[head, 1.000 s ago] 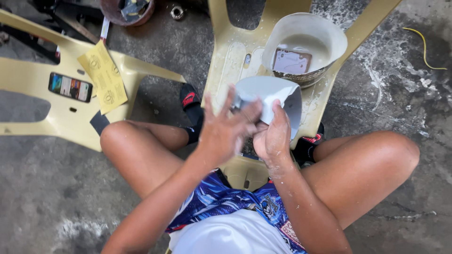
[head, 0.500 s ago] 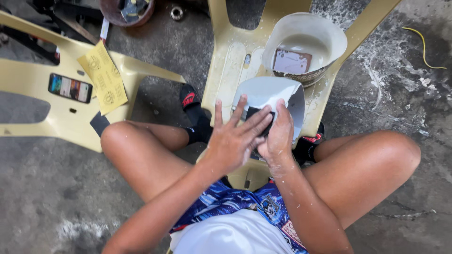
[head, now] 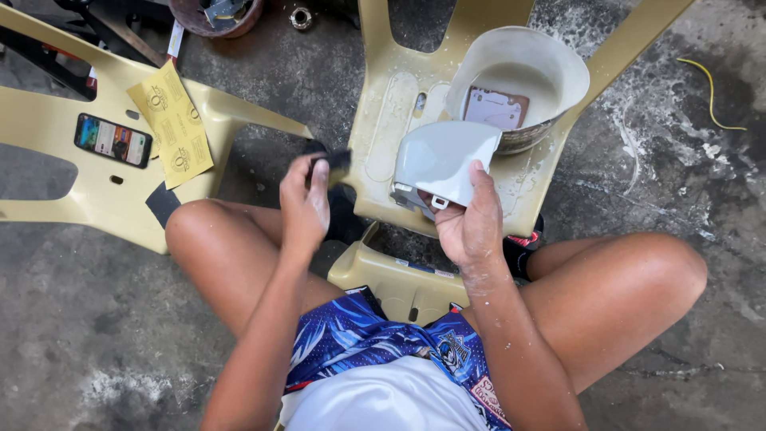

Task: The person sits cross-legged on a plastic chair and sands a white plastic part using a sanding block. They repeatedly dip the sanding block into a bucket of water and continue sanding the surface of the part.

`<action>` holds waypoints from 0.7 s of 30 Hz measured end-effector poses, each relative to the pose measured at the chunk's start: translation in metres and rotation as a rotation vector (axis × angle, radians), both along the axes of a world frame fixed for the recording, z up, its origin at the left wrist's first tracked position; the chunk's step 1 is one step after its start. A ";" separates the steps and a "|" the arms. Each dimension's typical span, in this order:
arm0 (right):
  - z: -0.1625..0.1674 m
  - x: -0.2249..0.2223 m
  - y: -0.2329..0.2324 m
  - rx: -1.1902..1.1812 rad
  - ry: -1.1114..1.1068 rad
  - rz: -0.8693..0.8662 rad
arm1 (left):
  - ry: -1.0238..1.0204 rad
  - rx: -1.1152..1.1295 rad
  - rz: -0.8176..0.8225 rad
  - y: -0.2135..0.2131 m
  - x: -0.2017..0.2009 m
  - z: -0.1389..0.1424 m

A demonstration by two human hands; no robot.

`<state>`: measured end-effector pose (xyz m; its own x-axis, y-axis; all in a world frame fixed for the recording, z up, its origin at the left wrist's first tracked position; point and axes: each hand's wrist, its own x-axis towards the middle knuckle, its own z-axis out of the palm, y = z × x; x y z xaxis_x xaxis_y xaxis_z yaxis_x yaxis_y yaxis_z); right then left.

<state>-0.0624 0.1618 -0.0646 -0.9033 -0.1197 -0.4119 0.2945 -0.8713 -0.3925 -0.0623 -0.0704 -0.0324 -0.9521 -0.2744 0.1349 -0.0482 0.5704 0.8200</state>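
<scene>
My right hand (head: pixel 469 227) grips a pale grey curved plastic panel (head: pixel 440 162) by its lower edge and holds it above an overturned beige plastic chair (head: pixel 383 120). My left hand (head: pixel 305 206) is off to the left of the panel, closed on a small dark piece of sandpaper (head: pixel 335 158). Both hands are wet and speckled with pale residue. My bare knees frame the chair on either side.
A white bowl (head: pixel 558 68) of cloudy water with a submerged sanding sheet sits on the chair behind the panel. A second beige chair (head: pixel 48 144) at left carries a phone (head: pixel 112 140) and yellow sandpaper sheets (head: pixel 171 124). The floor is stained concrete.
My left hand has lifted off the grey panel and swung left with the dark sandpaper. The panel now shows uncovered in my right hand.
</scene>
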 end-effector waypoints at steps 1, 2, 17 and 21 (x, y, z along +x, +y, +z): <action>0.001 0.000 -0.001 0.000 0.008 0.005 | -0.029 0.134 0.021 0.005 0.009 -0.001; 0.002 0.000 -0.001 0.003 0.011 0.010 | -0.065 0.269 0.041 0.011 0.018 -0.002; -0.004 0.015 -0.011 0.277 0.281 0.158 | -0.292 0.981 -0.393 0.048 0.068 -0.043; -0.013 0.018 -0.013 0.303 0.272 0.193 | -0.196 1.099 -0.380 0.058 0.059 -0.042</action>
